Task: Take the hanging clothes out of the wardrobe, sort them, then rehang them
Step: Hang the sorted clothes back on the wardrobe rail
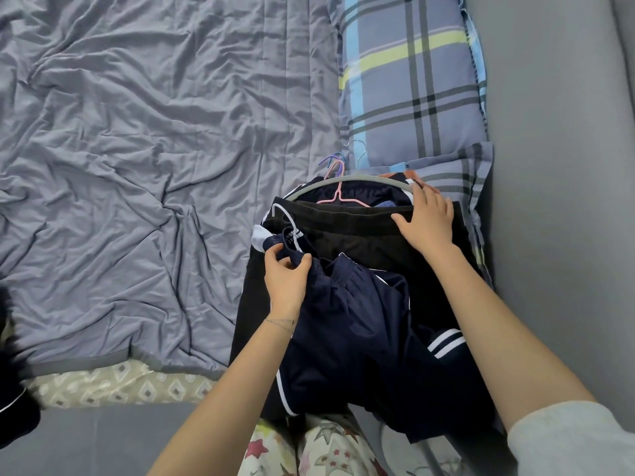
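Quilt (137, 149) spreads left; clothes pile (360, 321) at edge, against pillow (412, 80).

Much of the pile on the bed (137, 132) is buried or cropped.
The grey hanger (347, 180) shows only its hook and an arc, the pink hanger (338, 194) its hook and neck, the white hanger (285, 214) one loop; the rest lies under the black garment (360, 231). An orange garment (395, 174) is a sliver beside the pillow (412, 80), which is cut off at the top. The left hand (287, 280)'s fingertips are hidden in the navy garment (360, 324). A dark shape (13, 389) by the bed's near edge is cropped, unidentifiable.
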`<state>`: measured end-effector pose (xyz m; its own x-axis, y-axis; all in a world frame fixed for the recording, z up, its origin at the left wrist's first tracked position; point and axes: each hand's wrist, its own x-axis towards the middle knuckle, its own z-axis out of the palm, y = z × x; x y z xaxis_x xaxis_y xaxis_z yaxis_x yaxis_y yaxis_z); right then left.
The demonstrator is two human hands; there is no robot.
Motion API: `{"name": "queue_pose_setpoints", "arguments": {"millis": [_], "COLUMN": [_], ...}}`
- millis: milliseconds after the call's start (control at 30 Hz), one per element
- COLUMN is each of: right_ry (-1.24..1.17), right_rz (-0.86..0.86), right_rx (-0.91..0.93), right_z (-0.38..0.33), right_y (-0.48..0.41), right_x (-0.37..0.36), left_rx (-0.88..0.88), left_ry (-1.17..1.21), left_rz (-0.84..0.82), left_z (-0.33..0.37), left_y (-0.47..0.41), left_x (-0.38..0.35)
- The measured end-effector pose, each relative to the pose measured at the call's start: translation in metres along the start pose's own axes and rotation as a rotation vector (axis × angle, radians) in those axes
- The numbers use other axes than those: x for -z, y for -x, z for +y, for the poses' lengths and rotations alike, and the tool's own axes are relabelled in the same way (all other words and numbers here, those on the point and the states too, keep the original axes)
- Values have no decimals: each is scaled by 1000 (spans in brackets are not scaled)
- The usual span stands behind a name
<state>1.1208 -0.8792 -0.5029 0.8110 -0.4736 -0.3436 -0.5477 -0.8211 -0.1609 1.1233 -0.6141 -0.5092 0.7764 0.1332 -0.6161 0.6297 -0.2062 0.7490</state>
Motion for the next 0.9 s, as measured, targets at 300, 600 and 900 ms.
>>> {"name": "queue_pose_setpoints", "arguments": {"millis": [300, 600, 900], "right_ry": [-156, -219, -560], "right_rz": [71, -9, 46], "right_rx": [-8, 198, -35], "right_z": [-10, -49, -97], "right_y": [8, 69, 179], "right_x": [4, 14, 52], "left_rx": [17, -6, -189], "left_ry": [-14, -82, -67], "left_rz": [32, 35, -69], "left_z": [-1, 6, 49], "left_y": [7, 28, 74], "left_x": [6, 25, 66]}}
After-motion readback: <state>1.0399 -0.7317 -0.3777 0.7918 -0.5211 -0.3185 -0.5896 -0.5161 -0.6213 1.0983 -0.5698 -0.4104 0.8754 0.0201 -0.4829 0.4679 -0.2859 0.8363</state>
